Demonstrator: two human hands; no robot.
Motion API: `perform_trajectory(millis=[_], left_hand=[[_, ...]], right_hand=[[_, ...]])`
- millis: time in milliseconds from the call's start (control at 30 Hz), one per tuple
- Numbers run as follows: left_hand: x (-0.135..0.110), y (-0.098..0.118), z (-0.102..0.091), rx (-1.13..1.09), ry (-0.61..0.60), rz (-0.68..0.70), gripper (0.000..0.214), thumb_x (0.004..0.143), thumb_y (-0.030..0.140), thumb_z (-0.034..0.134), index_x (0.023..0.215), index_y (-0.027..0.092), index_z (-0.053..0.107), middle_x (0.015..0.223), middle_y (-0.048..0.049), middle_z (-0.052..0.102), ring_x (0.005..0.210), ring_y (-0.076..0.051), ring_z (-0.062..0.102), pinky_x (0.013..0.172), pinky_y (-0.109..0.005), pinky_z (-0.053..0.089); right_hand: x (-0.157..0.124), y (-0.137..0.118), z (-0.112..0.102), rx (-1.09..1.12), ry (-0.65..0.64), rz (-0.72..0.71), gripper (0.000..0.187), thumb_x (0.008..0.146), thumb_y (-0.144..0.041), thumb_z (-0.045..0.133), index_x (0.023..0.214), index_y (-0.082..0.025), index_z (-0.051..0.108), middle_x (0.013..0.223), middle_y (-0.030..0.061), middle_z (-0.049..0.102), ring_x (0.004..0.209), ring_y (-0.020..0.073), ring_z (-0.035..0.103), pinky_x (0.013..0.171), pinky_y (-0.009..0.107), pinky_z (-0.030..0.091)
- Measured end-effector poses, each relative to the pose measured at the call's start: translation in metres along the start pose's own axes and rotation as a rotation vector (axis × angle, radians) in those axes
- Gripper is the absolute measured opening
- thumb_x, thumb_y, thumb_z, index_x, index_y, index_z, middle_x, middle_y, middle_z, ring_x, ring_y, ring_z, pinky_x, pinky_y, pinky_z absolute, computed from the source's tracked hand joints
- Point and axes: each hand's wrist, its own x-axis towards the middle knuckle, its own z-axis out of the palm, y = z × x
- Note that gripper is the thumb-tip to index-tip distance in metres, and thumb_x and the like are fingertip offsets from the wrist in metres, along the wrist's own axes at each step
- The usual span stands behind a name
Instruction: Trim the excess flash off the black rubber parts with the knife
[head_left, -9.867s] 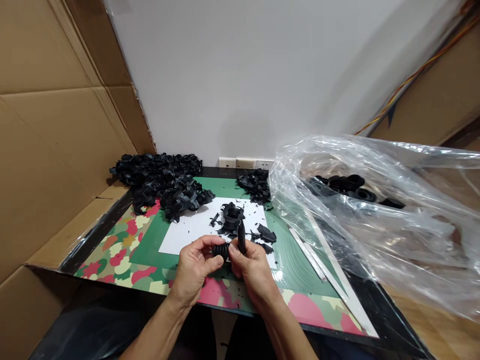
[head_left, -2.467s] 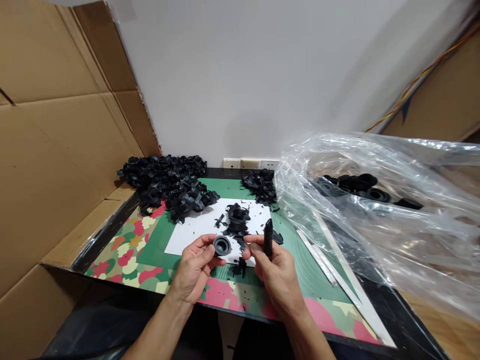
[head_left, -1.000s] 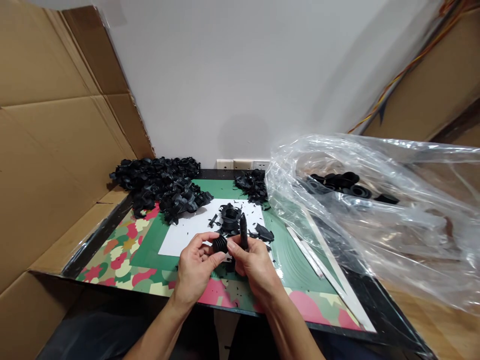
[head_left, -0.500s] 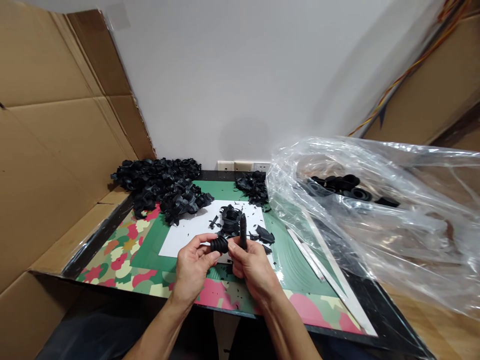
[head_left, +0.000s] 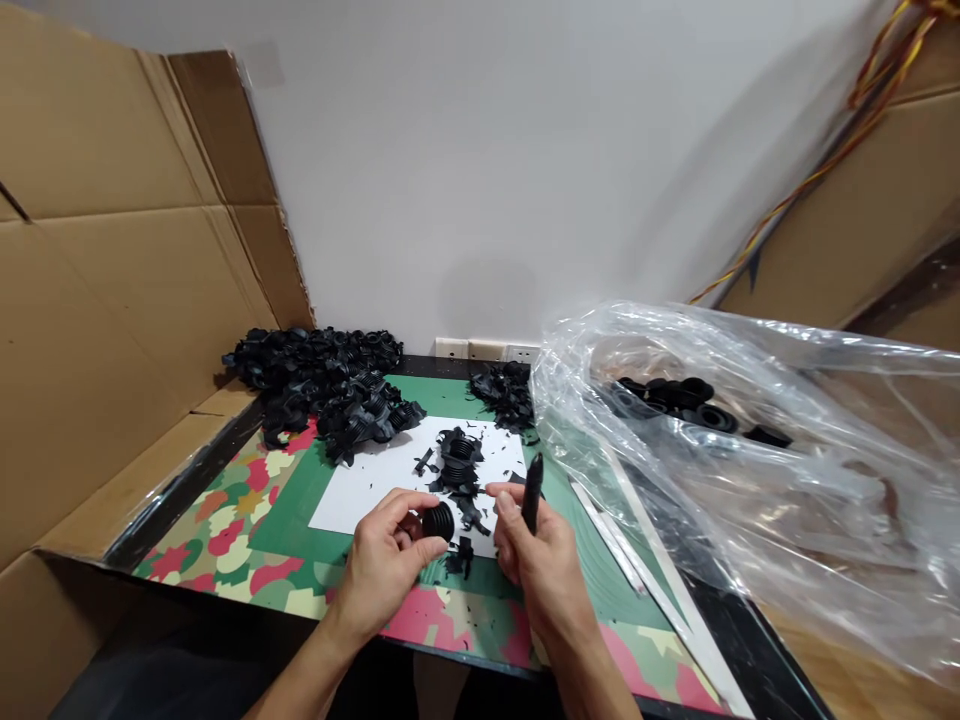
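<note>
My left hand (head_left: pixel 384 560) is closed on a small black ribbed rubber part (head_left: pixel 438 521), pinched between thumb and fingers just above the table. My right hand (head_left: pixel 534 556) grips a black tool (head_left: pixel 532 490) that points upward, a short way to the right of the part. Between and below the hands lie black rubber trimmings (head_left: pixel 459 556). Another ribbed rubber part (head_left: pixel 459 462) sits among scraps on the white sheet (head_left: pixel 360 490) just beyond the hands.
A large heap of black rubber parts (head_left: pixel 322 380) lies at the back left, a smaller scrap pile (head_left: pixel 506 392) at the back centre. A clear plastic bag (head_left: pixel 750 470) holding black parts (head_left: pixel 686 398) fills the right. Cardboard walls (head_left: pixel 97 300) stand left. The green mat (head_left: pixel 300 480) covers the camouflage-patterned table.
My hands have come apart: the right hand with the tool has moved right, away from the rubber part. The left hand has dropped slightly with the part. More trimmings lie below the hands.
</note>
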Motion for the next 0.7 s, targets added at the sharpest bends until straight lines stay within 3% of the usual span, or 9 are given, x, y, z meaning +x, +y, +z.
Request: perform_trajectory(millis=[67,167,233,300,367,467,533,633,700], left_hand=[[-0.002,0.004,0.007,0.070,-0.039,0.078,0.029,0.058,0.005,0.075,0.083,0.020,0.076,0.082,-0.0035,0.066,0.061,-0.013,0.055,0.052,-0.021,0.043],[-0.001,0.010,0.016,0.108,-0.105,0.181,0.031,0.060,0.007,0.075,0.086,0.022,0.077,0.086,-0.0054,0.069,0.065,-0.015,0.058,0.058,-0.022,0.047],[0.003,0.013,0.018,0.105,-0.154,0.201,0.035,0.062,0.009,0.076,0.093,0.023,0.076,0.091,-0.0062,0.071,0.068,-0.016,0.061,0.058,-0.023,0.048],[0.009,0.014,0.016,0.073,-0.145,0.168,0.039,0.063,0.012,0.076,0.100,0.023,0.074,0.094,-0.0065,0.072,0.068,-0.016,0.062,0.055,-0.021,0.047],[0.017,0.013,0.010,0.009,-0.048,0.106,0.034,0.064,0.018,0.077,0.098,0.020,0.074,0.089,-0.0062,0.072,0.064,-0.015,0.061,0.053,-0.021,0.047],[0.026,0.009,0.000,-0.060,0.094,0.051,0.024,0.065,0.025,0.078,0.087,0.018,0.073,0.072,-0.0030,0.070,0.056,-0.014,0.060,0.051,-0.021,0.047],[0.029,0.007,-0.006,-0.055,0.136,0.035,0.023,0.064,0.029,0.077,0.084,0.017,0.072,0.064,-0.0012,0.067,0.052,-0.013,0.059,0.047,-0.021,0.045],[0.028,0.007,-0.015,0.024,0.142,0.018,0.024,0.066,0.034,0.073,0.082,0.016,0.070,0.061,0.0003,0.064,0.049,-0.012,0.056,0.046,-0.021,0.043],[0.027,0.007,-0.023,0.146,0.125,0.017,0.023,0.069,0.038,0.067,0.079,0.017,0.068,0.062,0.0011,0.062,0.049,-0.012,0.055,0.048,-0.023,0.043]], right_hand=[[-0.005,0.001,-0.002,-0.141,-0.040,-0.051,0.039,0.068,-0.050,0.072,0.086,-0.015,0.066,0.045,-0.0078,0.039,0.040,0.0084,0.034,0.041,0.022,0.026],[-0.010,-0.003,-0.007,-0.348,-0.150,-0.148,0.027,0.069,-0.043,0.070,0.069,-0.016,0.068,0.054,-0.0011,0.053,0.052,0.0137,0.047,0.051,0.025,0.036],[-0.009,-0.013,-0.017,-0.430,-0.115,-0.202,0.028,0.072,-0.044,0.065,0.063,-0.017,0.065,0.056,0.0008,0.056,0.055,0.0163,0.049,0.053,0.027,0.038],[-0.003,-0.033,-0.035,-0.513,0.053,-0.251,0.032,0.072,-0.049,0.061,0.063,-0.018,0.064,0.054,0.0012,0.055,0.053,0.0174,0.048,0.051,0.028,0.036],[0.007,-0.062,-0.056,-0.630,0.290,-0.337,0.033,0.072,-0.050,0.059,0.062,-0.018,0.064,0.053,0.0021,0.055,0.051,0.0181,0.048,0.050,0.029,0.034],[0.030,-0.111,-0.087,-0.852,0.638,-0.511,0.026,0.076,-0.040,0.055,0.064,-0.018,0.063,0.055,0.0026,0.054,0.054,0.0186,0.048,0.052,0.029,0.032],[0.048,-0.136,-0.100,-1.058,0.802,-0.508,0.021,0.077,-0.033,0.055,0.067,-0.017,0.065,0.052,0.0007,0.047,0.054,0.0180,0.044,0.053,0.030,0.030],[0.070,-0.151,-0.108,-1.298,0.833,-0.299,0.017,0.077,-0.026,0.055,0.074,-0.016,0.069,0.054,0.0012,0.045,0.054,0.0183,0.042,0.053,0.030,0.027],[0.078,-0.148,-0.113,-1.351,0.824,-0.241,0.017,0.077,-0.024,0.055,0.076,-0.016,0.070,0.057,0.0036,0.048,0.056,0.0203,0.045,0.053,0.030,0.027]])
